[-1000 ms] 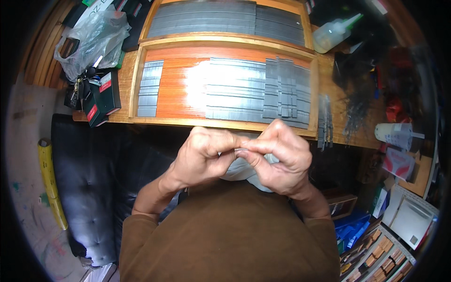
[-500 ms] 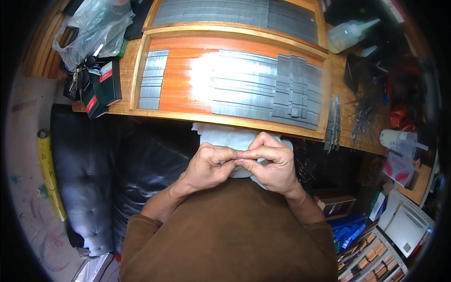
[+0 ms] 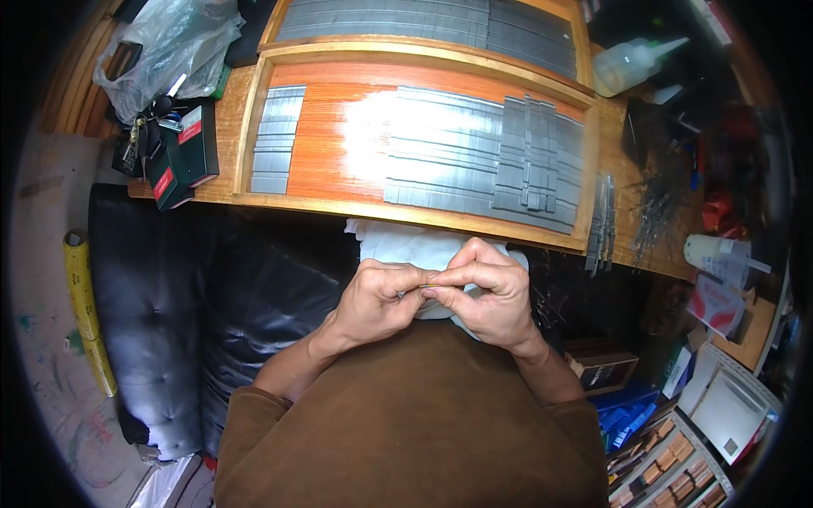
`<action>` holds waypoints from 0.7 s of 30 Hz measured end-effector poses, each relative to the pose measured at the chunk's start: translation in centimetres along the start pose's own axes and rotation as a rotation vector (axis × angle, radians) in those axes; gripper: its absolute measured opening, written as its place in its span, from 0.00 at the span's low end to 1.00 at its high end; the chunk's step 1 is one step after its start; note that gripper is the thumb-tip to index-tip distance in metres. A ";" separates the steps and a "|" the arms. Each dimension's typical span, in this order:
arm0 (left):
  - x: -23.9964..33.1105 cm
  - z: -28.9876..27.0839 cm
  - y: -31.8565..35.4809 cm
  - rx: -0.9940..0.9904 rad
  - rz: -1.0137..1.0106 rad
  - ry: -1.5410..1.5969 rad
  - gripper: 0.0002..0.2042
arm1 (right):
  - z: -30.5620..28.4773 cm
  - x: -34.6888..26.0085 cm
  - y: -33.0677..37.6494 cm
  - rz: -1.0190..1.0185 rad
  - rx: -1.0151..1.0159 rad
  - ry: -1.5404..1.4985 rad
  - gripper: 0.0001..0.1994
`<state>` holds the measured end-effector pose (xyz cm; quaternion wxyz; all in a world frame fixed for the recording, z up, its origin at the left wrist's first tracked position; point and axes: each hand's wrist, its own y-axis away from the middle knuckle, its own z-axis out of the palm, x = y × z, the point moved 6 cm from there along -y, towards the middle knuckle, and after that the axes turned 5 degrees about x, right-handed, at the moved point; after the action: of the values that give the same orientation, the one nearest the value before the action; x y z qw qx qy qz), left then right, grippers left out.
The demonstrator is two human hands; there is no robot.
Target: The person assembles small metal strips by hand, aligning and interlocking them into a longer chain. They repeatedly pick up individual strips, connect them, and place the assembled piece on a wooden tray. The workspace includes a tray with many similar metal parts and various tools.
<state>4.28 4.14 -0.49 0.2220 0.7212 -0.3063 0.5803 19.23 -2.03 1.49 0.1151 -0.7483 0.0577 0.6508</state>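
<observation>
My left hand (image 3: 378,298) and my right hand (image 3: 489,294) meet fingertip to fingertip above my lap, each closed in a pinch. Between the tips shows a sliver of something thin and yellowish, too small to name. A white cloth (image 3: 406,243) lies under the hands. Just beyond them stands a shallow wooden tray (image 3: 339,208) with an orange-red bottom. Rows of flat grey strips (image 3: 440,152) lie in its middle and right, some stacked on top, and a shorter row of strips (image 3: 278,140) sits at its left end.
A second tray of grey strips (image 3: 389,21) is behind. On the wooden table, loose strips (image 3: 601,224) and a squeeze bottle (image 3: 627,68) are at right; dark boxes (image 3: 182,161), keys and a plastic bag (image 3: 169,51) at left. A black padded seat (image 3: 152,322) is left of me.
Both hands keep almost the same place and pinch. A yellowish glint now shows between the fingertips. The whole view has shifted very slightly.
</observation>
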 end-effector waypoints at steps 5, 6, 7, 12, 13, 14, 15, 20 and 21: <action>-0.2 -0.1 0.1 -0.034 -0.019 0.002 0.13 | 0.1 -0.3 -0.1 0.016 -0.004 -0.005 0.09; -0.2 -0.1 0.1 -0.038 -0.023 0.012 0.13 | 0.1 -0.4 -0.1 0.013 -0.007 0.003 0.09; 0.0 -0.2 0.0 -0.042 -0.026 0.022 0.13 | 0.1 -0.4 -0.1 0.010 -0.009 0.012 0.09; 0.2 -0.2 -0.1 -0.038 -0.039 0.049 0.12 | -0.2 0.0 0.3 0.001 0.005 0.015 0.10; 0.2 -0.2 -0.1 -0.039 -0.043 0.043 0.12 | -0.2 0.0 0.3 0.000 0.003 0.018 0.09; 0.2 -0.2 -0.1 -0.041 -0.047 0.037 0.12 | -0.2 -0.1 0.3 0.001 0.004 0.017 0.09; 0.3 -0.2 -0.1 -0.034 -0.040 0.039 0.12 | -0.2 -0.1 0.2 0.002 0.004 0.015 0.09; 0.1 -0.1 -0.1 -0.026 -0.036 0.046 0.11 | -0.4 -0.1 0.2 -0.003 0.016 0.007 0.09; 0.1 0.0 -0.1 -0.027 -0.036 0.049 0.11 | -0.3 -0.1 0.1 -0.008 0.027 0.006 0.09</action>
<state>4.32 4.22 -0.39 0.2494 0.7090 -0.2956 0.5897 19.51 -2.22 1.60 0.1278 -0.7487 0.0637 0.6473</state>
